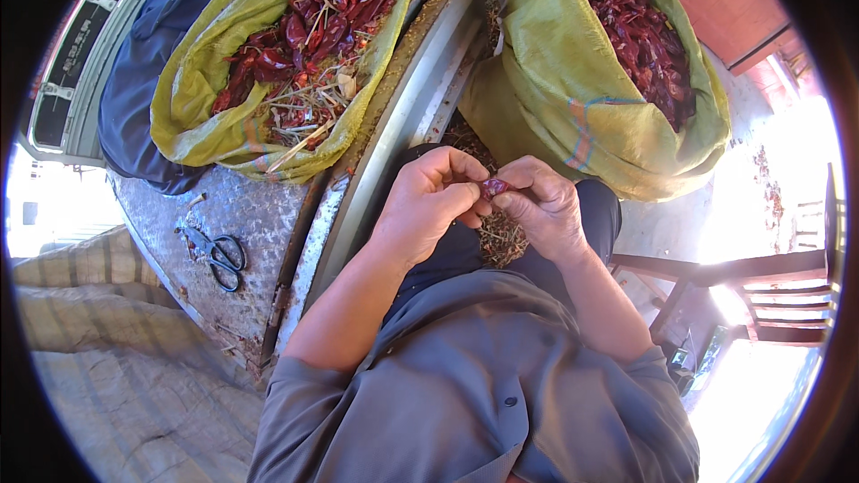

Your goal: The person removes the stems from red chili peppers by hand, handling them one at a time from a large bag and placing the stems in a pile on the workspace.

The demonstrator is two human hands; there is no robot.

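Between my two hands, above my lap, is a small dried red chili pepper (pixel 494 188). The thumb and fingers of my left hand (pixel 439 198) pinch its left end. My right hand (pixel 543 201) grips the other end between thumb and forefinger. Dry stems and chili scraps (pixel 502 238) lie below, between my legs. Ahead to the left, an open yellow-green woven sack (pixel 201 104) holds dried red chilies (pixel 315 27) mixed with straw-like stems. Ahead to the right stands a second woven sack (pixel 530 107) filled with dark red chilies (pixel 641 47).
Black-handled scissors (pixel 225 261) lie on a worn metal truck bed (pixel 268 215) at my left. Its raised metal side rail (pixel 396 121) runs between the sacks. A striped tarp (pixel 127 382) hangs at lower left. Wooden chairs (pixel 778 312) stand at right.
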